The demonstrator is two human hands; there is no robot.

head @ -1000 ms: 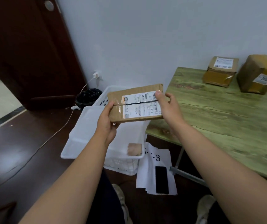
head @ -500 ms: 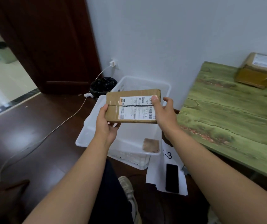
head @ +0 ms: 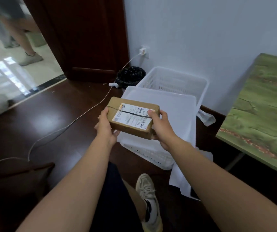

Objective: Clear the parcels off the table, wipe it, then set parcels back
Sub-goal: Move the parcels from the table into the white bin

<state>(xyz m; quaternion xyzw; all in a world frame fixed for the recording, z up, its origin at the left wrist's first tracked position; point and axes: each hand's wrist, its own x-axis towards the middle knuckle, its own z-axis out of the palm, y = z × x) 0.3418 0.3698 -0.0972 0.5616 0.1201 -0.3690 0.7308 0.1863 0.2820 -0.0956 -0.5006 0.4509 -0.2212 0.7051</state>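
Both hands hold one cardboard parcel (head: pixel 133 119) above a white plastic tray (head: pixel 173 118): left hand (head: pixel 106 127) curled round its left end, right hand (head: pixel 161 127) gripping the right end with the thumb on top. Fingers beneath the parcel are hidden; the print on its white shipping label (head: pixel 132 116), split by a seam, is too small to read. Under the tray sits a perforated white basket (head: pixel 173 81), its interior mostly covered. To the right, the green wood-grain table (head: pixel 261 111) is cut off by the frame edge. Dark glossy floor (head: pixel 54 114) lies open to the left, crossed by a white cable (head: pixel 77 118). White paper sheets (head: pixel 184 178) lie near the basket.
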